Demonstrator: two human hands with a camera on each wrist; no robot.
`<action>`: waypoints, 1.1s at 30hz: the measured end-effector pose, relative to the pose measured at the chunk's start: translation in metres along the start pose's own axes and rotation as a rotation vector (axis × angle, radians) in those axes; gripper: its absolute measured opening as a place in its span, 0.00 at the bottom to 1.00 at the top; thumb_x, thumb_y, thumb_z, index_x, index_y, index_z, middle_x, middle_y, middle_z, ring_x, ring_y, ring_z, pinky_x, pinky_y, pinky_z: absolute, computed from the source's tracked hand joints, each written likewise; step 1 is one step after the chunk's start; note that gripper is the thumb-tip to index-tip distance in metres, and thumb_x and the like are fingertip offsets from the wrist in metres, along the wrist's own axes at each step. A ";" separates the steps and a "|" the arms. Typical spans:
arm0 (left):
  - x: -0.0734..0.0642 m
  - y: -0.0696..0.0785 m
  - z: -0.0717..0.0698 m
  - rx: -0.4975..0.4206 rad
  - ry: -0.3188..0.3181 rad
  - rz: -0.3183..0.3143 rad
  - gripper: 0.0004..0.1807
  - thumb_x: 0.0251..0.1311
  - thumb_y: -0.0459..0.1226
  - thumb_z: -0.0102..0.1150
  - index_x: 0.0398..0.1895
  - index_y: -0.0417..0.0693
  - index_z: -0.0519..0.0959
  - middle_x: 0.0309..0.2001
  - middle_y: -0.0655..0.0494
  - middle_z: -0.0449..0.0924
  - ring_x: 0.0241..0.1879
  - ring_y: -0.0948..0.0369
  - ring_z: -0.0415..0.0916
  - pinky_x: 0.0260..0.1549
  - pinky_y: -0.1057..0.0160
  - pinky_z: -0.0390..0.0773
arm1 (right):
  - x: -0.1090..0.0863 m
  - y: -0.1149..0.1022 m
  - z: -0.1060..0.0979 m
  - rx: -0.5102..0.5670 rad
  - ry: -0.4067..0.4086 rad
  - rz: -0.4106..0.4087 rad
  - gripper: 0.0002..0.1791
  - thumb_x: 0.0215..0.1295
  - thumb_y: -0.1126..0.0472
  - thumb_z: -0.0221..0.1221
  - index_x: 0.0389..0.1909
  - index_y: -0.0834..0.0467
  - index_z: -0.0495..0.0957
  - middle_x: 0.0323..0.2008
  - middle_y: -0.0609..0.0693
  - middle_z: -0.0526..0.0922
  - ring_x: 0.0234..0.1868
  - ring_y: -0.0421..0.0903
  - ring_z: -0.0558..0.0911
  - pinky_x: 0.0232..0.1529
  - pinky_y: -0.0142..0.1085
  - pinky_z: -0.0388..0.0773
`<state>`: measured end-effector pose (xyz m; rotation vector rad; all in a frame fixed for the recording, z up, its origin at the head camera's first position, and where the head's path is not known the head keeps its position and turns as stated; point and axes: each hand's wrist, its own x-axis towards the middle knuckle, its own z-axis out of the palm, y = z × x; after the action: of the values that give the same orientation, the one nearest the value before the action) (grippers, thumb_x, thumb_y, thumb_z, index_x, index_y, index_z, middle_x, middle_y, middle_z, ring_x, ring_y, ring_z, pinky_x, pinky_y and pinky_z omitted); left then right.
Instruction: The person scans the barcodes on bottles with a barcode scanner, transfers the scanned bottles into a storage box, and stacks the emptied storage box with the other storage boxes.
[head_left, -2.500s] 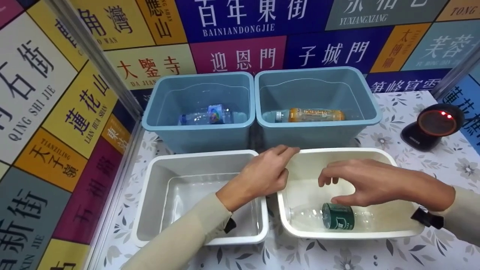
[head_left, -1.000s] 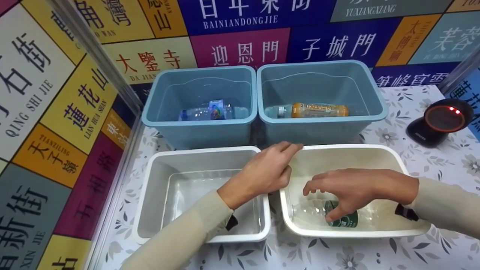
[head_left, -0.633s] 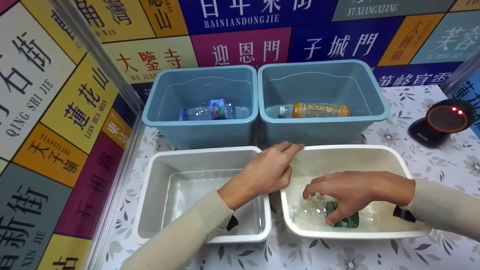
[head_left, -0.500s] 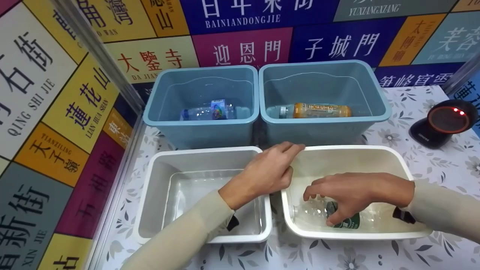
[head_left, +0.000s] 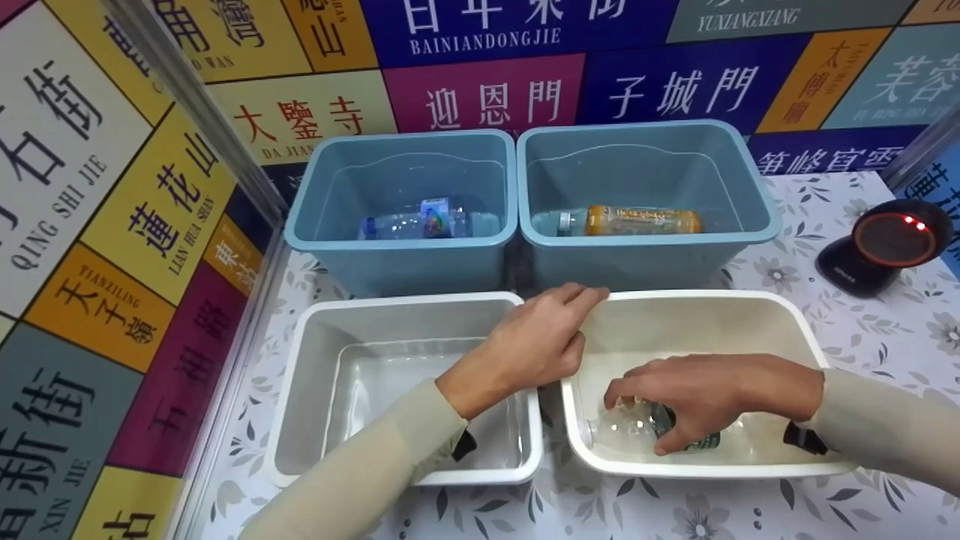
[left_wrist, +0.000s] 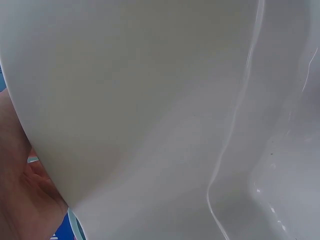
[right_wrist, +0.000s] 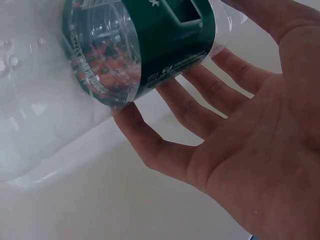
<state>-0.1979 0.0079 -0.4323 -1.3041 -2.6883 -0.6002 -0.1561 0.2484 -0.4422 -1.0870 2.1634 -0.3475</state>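
Observation:
A clear plastic bottle (head_left: pixel 626 429) with a green label (right_wrist: pixel 172 35) lies on its side in the right white bin (head_left: pixel 705 471). My right hand (head_left: pixel 694 397) reaches down over it and holds it: thumb on the near side of the label, the other fingers bent behind it. In the right wrist view, fingertips (right_wrist: pixel 131 112) sit against the label's edge. My left hand (head_left: pixel 525 352) spans the gap between the two white bins, fingers loosely bent, fingertips at the right bin's back left corner. The left white bin's inner wall (left_wrist: pixel 125 100) fills most of the left wrist view.
Behind stand two blue bins; the left one (head_left: pixel 397 271) holds a bottle with a blue cap (head_left: pixel 435 219), the right one (head_left: pixel 630 262) an orange-labelled bottle (head_left: pixel 643 220). A black scanner (head_left: pixel 877 251) with red lights stands at the right. Printed panels (head_left: pixel 487 94) rise behind and at the left.
My right hand has moved left and down into the right white bin, from above the bottle to around its label. The left hand has stayed in place.

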 end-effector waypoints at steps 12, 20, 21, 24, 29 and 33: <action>-0.001 0.000 -0.001 0.001 0.000 0.003 0.31 0.59 0.32 0.49 0.70 0.48 0.69 0.61 0.51 0.78 0.59 0.57 0.79 0.56 0.59 0.81 | -0.014 -0.012 -0.021 -0.041 0.068 0.034 0.35 0.56 0.47 0.70 0.65 0.41 0.69 0.54 0.41 0.80 0.54 0.40 0.80 0.51 0.43 0.79; 0.000 0.001 -0.001 0.000 0.014 0.024 0.31 0.58 0.30 0.48 0.69 0.46 0.70 0.60 0.51 0.79 0.58 0.58 0.79 0.55 0.61 0.81 | -0.029 -0.023 -0.037 -0.087 0.135 0.036 0.35 0.55 0.48 0.71 0.64 0.42 0.70 0.53 0.40 0.80 0.52 0.39 0.81 0.50 0.40 0.80; 0.000 0.001 -0.001 0.004 0.013 0.024 0.31 0.58 0.30 0.48 0.69 0.46 0.70 0.60 0.51 0.79 0.58 0.58 0.79 0.55 0.61 0.81 | -0.030 -0.023 -0.039 -0.086 0.141 0.039 0.35 0.55 0.48 0.71 0.64 0.43 0.70 0.53 0.39 0.80 0.52 0.39 0.81 0.50 0.40 0.80; 0.000 0.001 0.000 0.008 0.010 0.020 0.31 0.58 0.31 0.48 0.69 0.47 0.70 0.60 0.51 0.79 0.59 0.58 0.79 0.55 0.61 0.81 | -0.035 -0.026 -0.046 -0.090 0.172 0.038 0.35 0.55 0.48 0.71 0.64 0.43 0.70 0.54 0.39 0.80 0.52 0.39 0.81 0.51 0.40 0.80; 0.000 0.000 0.000 0.008 0.003 0.010 0.32 0.57 0.31 0.49 0.69 0.47 0.70 0.60 0.51 0.79 0.58 0.58 0.79 0.55 0.60 0.81 | -0.043 -0.032 -0.054 -0.123 0.235 0.023 0.36 0.55 0.47 0.71 0.65 0.44 0.71 0.54 0.39 0.80 0.53 0.39 0.81 0.53 0.41 0.80; 0.000 0.001 0.001 0.005 0.002 0.005 0.32 0.57 0.31 0.50 0.69 0.48 0.70 0.60 0.51 0.79 0.58 0.58 0.79 0.54 0.60 0.81 | -0.050 -0.038 -0.061 -0.156 0.260 0.054 0.36 0.56 0.44 0.71 0.65 0.41 0.70 0.56 0.37 0.79 0.53 0.37 0.79 0.54 0.41 0.79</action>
<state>-0.1976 0.0088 -0.4328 -1.3080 -2.6826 -0.5932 -0.1537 0.2605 -0.3554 -1.1167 2.4809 -0.3137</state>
